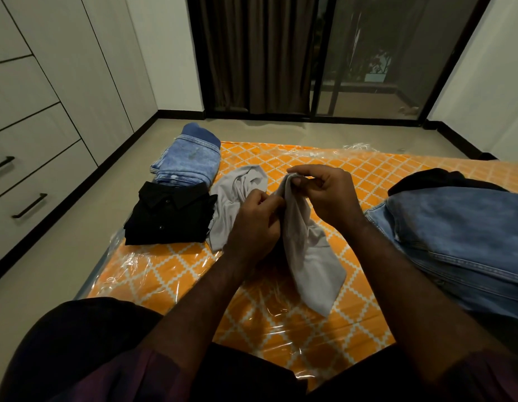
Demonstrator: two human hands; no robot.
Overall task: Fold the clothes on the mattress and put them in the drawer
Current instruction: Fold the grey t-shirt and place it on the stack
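A grey garment (307,250) hangs bunched above the orange patterned mattress (170,274), part of it trailing back onto the mattress behind my hands. My left hand (253,224) pinches its cloth near the middle. My right hand (324,195) grips its upper edge, lifted a little. A folded black shirt (168,217) lies at the mattress's left side. Folded blue jeans (188,159) sit just beyond it. Unfolded blue denim (460,236) with a dark garment (437,178) on top lies at the right.
White drawers with black handles (28,206) line the wall on the left, across a strip of floor (55,256). Dark curtains and a glass sliding door (368,59) stand at the far end. Clear plastic wrap covers the mattress.
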